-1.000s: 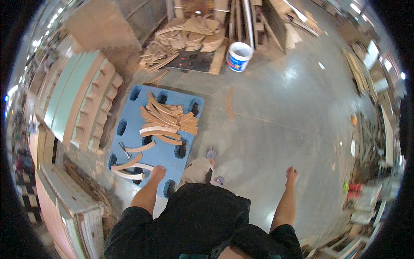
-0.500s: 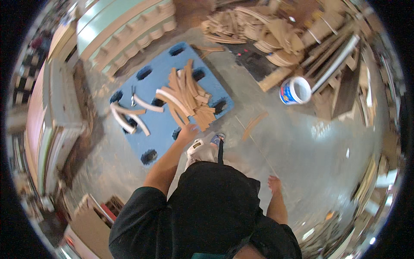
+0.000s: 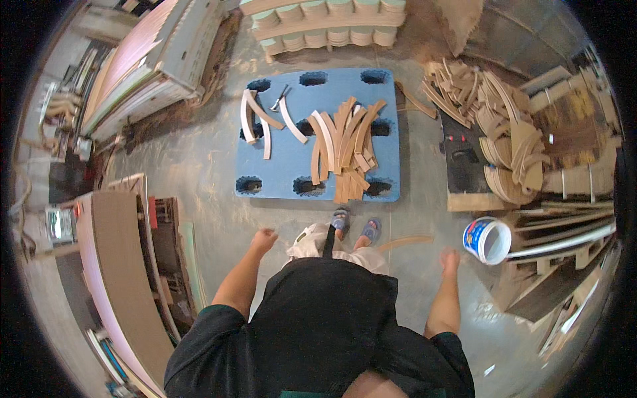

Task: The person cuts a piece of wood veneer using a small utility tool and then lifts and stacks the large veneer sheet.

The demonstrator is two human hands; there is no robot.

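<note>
My left hand [image 3: 265, 239] hangs near the front left of a blue plastic pallet [image 3: 275, 166], fingers loosely bent, nothing visible in it. My right hand [image 3: 450, 258] hangs to the right, fingers loose and slightly blurred, with no object seen in it. On the pallet's right half lies a heap of curved wooden strips [image 3: 342, 142]. Several pale curved strips [image 3: 248, 118] lie apart on its left half, beside a small dark-handled metal tool [image 3: 279, 99]. Neither hand touches the pallet or the strips.
One curved strip [image 3: 408, 241] lies on the floor by my feet. To the right stand a white-and-blue bucket [image 3: 494, 243], leaning boards [image 3: 551, 265] and a pile of curved offcuts [image 3: 511, 142]. Stacked scalloped boards [image 3: 325, 26] stand beyond the pallet; panel stacks [image 3: 159, 73] line the left.
My view has turned, so the pallet now sits straight ahead and farther off. My left hand, earlier by the strip heap's near end, is now back over the floor at my side.
</note>
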